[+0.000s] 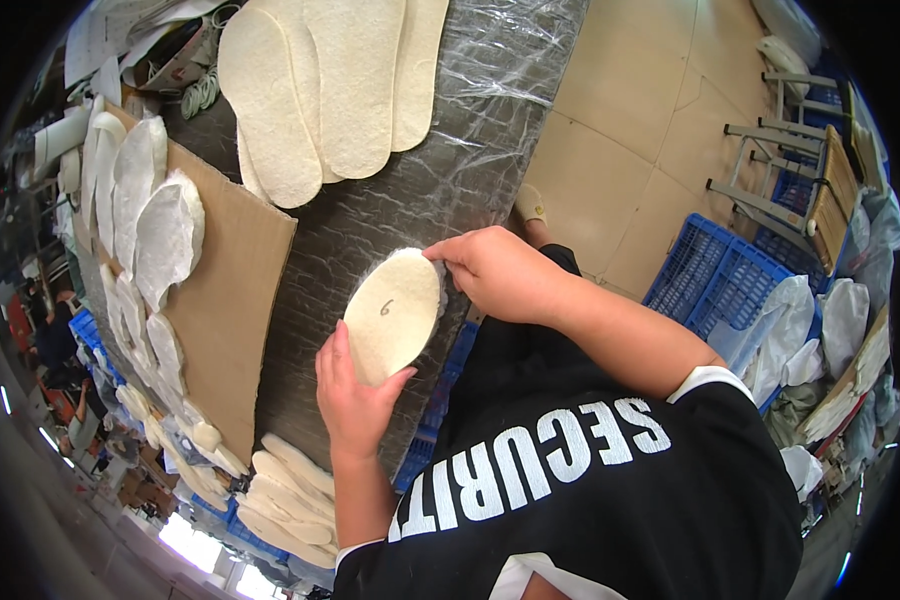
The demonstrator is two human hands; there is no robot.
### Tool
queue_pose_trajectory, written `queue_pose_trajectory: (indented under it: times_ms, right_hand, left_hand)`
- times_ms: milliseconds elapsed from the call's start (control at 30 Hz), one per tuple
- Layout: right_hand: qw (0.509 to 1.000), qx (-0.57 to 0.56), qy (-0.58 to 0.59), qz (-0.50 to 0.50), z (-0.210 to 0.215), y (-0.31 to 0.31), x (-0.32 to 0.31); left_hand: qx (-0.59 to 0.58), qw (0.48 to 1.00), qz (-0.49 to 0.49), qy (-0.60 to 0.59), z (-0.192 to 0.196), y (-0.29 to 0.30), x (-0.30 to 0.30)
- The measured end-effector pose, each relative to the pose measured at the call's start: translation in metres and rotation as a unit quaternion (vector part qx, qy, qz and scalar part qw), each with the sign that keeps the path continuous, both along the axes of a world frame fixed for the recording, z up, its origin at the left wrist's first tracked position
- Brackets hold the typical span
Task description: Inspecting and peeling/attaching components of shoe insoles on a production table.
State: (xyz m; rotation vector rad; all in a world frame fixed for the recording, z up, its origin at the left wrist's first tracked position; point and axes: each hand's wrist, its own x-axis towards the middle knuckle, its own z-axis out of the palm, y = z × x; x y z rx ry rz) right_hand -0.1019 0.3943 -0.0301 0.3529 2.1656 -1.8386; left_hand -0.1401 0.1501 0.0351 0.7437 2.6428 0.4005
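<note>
A cream, oval insole-like pad (398, 312) with a fuzzy, fluffy rim and a small handwritten mark is held over the dark tabletop. My left hand (353, 392) grips its lower end, thumb on one side and fingers on the other. At the upper right rim my right hand (490, 272) pinches the edge, its index finger stretched along the top and its other fingers curled; the thumb is mostly hidden. Beyond the pad lie several large cream felt insoles (340, 90), overlapping at the table's far side.
Left of my hands a brown cardboard sheet (232, 300) carries rows of whitish fluffy pieces (167, 240). More cream insoles (288, 500) are stacked at the lower left. Clear plastic film covers the table (475, 130). To the right are blue crates (715, 270) and a metal-legged stool (825, 190).
</note>
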Motion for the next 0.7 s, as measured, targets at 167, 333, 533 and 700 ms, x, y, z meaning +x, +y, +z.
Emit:
queue_pose_trajectory:
  times_ms: [167,333,533,700]
  right_hand:
    - [1.000,-0.011,-0.010,-0.002,0.006,0.002,-0.001]
    - [0.999,-0.010,0.001,-0.032,0.007,0.003,0.007]
    - [0.970,0.159,0.183,-0.018,0.014,-0.001,0.012]
    - [0.945,0.140,0.249,0.159,0.019,-0.011,-0.007]
  left_hand:
    - [-0.011,1.000,-0.007,0.010,-0.002,0.000,0.002]
    - [-0.011,1.000,-0.006,0.014,-0.004,0.004,0.002]
    - [-0.007,1.000,-0.009,0.023,-0.003,0.001,0.001]
    - [0.002,1.000,0.031,0.003,-0.003,0.004,0.001]
